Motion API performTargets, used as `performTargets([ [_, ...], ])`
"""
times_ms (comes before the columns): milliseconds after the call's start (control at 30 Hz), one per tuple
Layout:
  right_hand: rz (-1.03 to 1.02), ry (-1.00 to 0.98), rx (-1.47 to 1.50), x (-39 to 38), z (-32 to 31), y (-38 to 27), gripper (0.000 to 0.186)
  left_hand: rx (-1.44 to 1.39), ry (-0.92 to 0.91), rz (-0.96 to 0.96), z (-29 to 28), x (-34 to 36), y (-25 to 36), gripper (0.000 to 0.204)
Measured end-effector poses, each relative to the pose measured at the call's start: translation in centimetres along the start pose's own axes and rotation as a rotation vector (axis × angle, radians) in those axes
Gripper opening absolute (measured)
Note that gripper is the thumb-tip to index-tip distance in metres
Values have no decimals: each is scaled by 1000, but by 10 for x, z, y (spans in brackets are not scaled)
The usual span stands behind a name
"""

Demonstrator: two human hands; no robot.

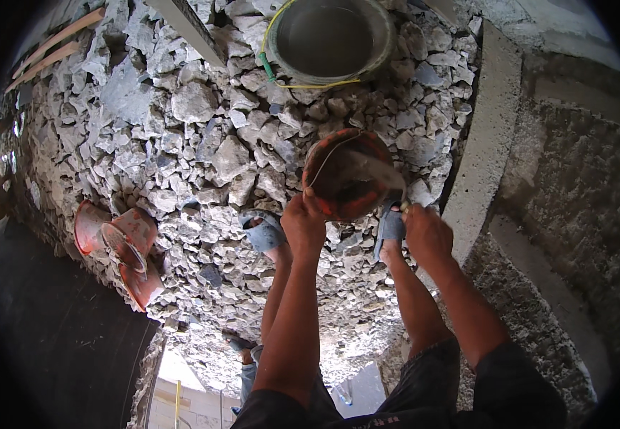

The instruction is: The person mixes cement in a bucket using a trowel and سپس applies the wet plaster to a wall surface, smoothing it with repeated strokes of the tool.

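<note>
My left hand (304, 223) is closed on the near left rim of an orange bucket (311, 161), which is tilted so its mouth faces me. A thin wire handle crosses the bucket's opening. My right hand (428, 232), to the right of the bucket, is wrapped round the handle of a trowel (378, 171). The trowel's blade is smeared by motion and reaches into the bucket's mouth. What lies in the bucket's dark inside is hard to make out. Beyond it stands a large round tub (328, 39) of grey liquid, with a yellow cord along its rim.
Broken rubble (195, 104) covers the ground under my sandaled feet. Several orange buckets (135, 239) lie at the left beside a dark sheet (52, 314). A concrete edge (492, 121) and rough wall blocks run along the right. Another person's foot (240, 345) shows behind me.
</note>
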State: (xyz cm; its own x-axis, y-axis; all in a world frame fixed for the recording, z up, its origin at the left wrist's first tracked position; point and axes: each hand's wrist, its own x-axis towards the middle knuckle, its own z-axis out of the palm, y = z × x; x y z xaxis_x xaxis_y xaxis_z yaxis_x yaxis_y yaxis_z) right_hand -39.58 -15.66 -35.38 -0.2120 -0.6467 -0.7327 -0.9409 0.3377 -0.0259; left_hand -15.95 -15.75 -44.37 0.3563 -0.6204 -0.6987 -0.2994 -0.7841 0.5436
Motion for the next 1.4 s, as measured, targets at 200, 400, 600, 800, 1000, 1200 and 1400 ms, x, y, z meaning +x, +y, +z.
performTargets([
  [200, -100, -159, 101, 105, 40, 6, 36, 38, -52, 68, 10, -2, -2, 49],
  [400, -378, -103, 441, 76, 100, -21, 38, -89, -3, -15, -2, 6, -22, 50],
  [600, -245, 70, 198, 13, 61, -20, 28, -295, 24, -118, -13, 12, -25, 51],
  [800, -237, 321, 16, 22, 6, -14, 28, -150, 84, -62, -37, 17, -12, 52],
  [1000, -282, 128, -200, 99, 21, -63, 22, -244, -16, -65, -24, -1, -15, 51],
  [1200, -363, -134, -49, 117, 57, -31, 39, -343, -104, -111, -16, -7, -46, 50],
  [1400, -259, -377, 277, 76, 89, -35, 43, -401, -73, -199, -5, -9, -55, 52],
])
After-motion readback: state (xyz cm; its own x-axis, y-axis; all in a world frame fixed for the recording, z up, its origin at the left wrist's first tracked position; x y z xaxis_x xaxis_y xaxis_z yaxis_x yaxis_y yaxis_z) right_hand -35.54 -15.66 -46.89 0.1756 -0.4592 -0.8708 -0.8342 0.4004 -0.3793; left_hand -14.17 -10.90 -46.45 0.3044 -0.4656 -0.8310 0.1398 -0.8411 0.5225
